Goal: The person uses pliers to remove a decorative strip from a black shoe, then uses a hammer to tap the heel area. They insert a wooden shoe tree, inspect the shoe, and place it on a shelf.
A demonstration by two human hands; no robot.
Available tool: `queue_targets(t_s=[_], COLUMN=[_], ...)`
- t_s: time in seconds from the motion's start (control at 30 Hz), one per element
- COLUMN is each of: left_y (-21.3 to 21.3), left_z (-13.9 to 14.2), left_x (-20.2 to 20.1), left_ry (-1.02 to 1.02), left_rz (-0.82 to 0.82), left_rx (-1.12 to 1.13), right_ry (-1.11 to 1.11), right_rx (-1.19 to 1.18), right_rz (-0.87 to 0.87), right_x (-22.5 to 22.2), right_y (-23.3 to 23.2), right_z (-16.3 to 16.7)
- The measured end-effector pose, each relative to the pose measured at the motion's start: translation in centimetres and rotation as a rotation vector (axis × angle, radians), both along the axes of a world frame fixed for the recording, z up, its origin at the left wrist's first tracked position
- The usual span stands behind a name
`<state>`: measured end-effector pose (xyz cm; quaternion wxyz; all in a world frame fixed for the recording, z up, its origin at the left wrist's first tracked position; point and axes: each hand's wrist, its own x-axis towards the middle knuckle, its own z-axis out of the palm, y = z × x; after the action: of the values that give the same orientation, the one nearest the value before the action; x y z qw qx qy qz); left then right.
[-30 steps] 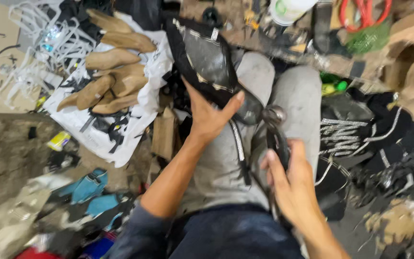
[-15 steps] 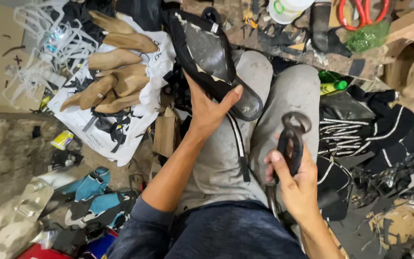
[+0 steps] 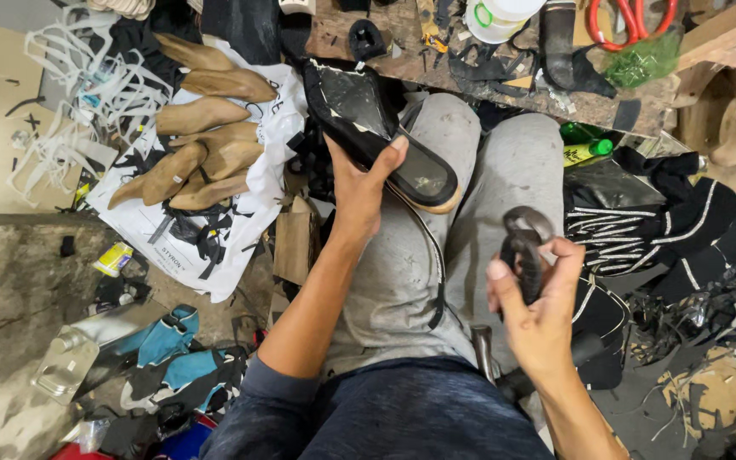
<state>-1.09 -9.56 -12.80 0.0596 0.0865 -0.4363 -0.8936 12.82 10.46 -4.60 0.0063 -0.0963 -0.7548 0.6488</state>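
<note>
My left hand (image 3: 359, 183) grips a black shoe on its last (image 3: 381, 128), sole side up, resting on my left knee. The thumb lies across the sole near the narrow toe end. My right hand (image 3: 534, 302) holds a pair of dark metal pincers (image 3: 523, 247) upright above my right thigh, jaws pointing up, fingers wrapped around the handles. Both legs wear grey trousers (image 3: 411, 281). The pincers sit about a hand's width to the right of the shoe and do not touch it.
Several tan wooden shoe lasts (image 3: 202, 140) lie on a white plastic bag (image 3: 215, 247) at the left. A cluttered workbench (image 3: 487, 60) with red scissors (image 3: 632, 21) and a white tub (image 3: 496, 15) runs along the top. Black striped fabric (image 3: 658, 230) and scraps lie to the right.
My right hand has lifted the pincers higher and turned them upright, away from my thigh. My left hand keeps its hold on the shoe, which has shifted slightly on the knee.
</note>
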Motion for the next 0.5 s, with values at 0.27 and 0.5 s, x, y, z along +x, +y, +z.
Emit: queue_targets(t_s=[0.27, 0.5], left_y=[-0.3, -0.7], left_z=[-0.7, -0.5], left_x=[0.1, 0.8], left_ry=[-0.06, 0.01], left_rz=[0.007, -0.04], left_rx=[0.013, 0.073], right_ry=[-0.334, -0.533], right_rx=[-0.285, 0.194], right_rz=[0.171, 0.637], right_x=[-2.4, -0.5], right_y=[0.6, 2.0], right_z=[0.9, 1.1])
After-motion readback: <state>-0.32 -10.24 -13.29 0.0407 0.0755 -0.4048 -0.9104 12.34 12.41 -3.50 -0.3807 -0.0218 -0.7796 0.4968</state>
